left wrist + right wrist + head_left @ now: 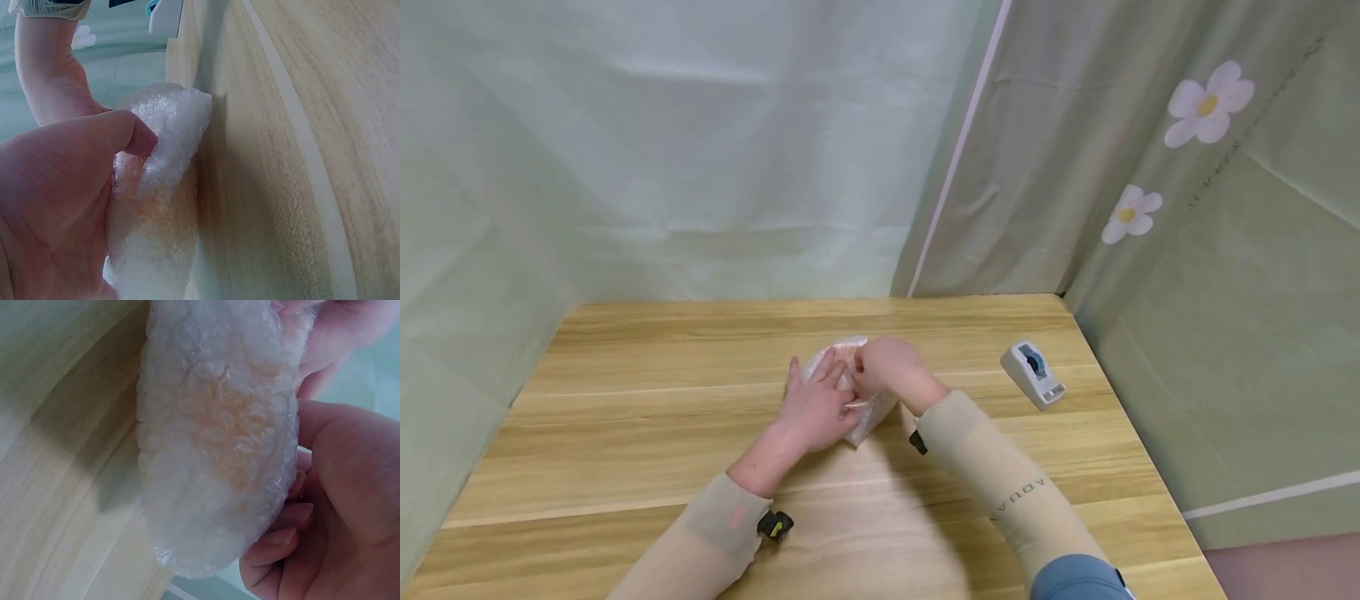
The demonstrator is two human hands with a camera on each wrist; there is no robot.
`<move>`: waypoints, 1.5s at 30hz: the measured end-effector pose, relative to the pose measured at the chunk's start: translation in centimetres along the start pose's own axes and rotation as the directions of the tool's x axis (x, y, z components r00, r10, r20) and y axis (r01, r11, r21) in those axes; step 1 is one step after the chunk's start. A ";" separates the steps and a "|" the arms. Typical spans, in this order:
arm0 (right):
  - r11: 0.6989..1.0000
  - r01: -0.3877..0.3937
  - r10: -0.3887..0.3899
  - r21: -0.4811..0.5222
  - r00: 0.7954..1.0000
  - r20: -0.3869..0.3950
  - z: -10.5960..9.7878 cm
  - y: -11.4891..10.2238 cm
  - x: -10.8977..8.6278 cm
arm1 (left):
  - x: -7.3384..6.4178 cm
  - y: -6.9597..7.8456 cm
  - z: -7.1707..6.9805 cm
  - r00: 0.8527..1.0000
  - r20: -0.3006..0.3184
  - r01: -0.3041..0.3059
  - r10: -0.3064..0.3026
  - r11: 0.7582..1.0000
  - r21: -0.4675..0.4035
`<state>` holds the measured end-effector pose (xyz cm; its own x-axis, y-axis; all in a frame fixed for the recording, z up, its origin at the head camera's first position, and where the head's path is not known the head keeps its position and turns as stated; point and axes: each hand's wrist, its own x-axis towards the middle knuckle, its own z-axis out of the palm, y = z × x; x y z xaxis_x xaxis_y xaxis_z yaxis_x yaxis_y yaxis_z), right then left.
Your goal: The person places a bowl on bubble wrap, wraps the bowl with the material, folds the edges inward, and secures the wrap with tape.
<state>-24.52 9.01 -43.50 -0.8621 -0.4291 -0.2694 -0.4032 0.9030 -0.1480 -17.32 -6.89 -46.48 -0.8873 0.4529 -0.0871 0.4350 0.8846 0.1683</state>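
Note:
A bundle of clear bubble wrap [869, 414] lies on the table, with something orange-tinted showing dimly through its layers. In the head view my left hand [818, 410] holds it from the left, fingers spread over the top. In the left wrist view, the left thumb [140, 139] bends round and presses into a fold of the wrap [159, 219]. My right hand [887, 367] is at the bundle's far right side with fingers curled. The right wrist view shows the right thumb and fingertips [281, 540] at the edge of the bubble wrap [206, 444], gripping it there.
To the right on the wooden table [625, 417] stands a white tape dispenser [1033, 375] with a blue roll. Pale green curtains [737, 150] hang behind and beside the table. Black wrist devices [775, 525] sit at the sleeve cuffs.

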 end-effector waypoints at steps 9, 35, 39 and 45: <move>0.994 -0.050 0.050 -0.094 0.999 -0.001 0.7 -0.9 0.5 | -0.3 -0.2 0.1 1.000 -0.001 0.002 -0.002 1.000 0.001; 0.937 -0.202 0.140 -0.286 0.965 -0.223 2.6 -1.9 1.0 | -0.1 0.1 0.1 0.999 -0.045 -0.017 0.019 0.999 0.037; 0.936 -0.206 0.143 -0.284 0.963 -0.229 2.7 -1.9 1.2 | -0.1 0.0 0.3 0.999 -0.037 -0.013 0.015 0.999 0.043; 0.933 -0.208 0.141 -0.293 0.962 -0.235 2.9 -1.8 1.3 | 0.1 0.0 0.7 1.000 -0.027 -0.008 0.009 0.999 0.038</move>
<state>-24.02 6.75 -46.39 -0.9580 -0.2813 -0.0564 -0.2869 0.9376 0.1963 -17.28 -6.78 -47.22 -0.8870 0.4580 -0.0589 0.4479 0.8843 0.1318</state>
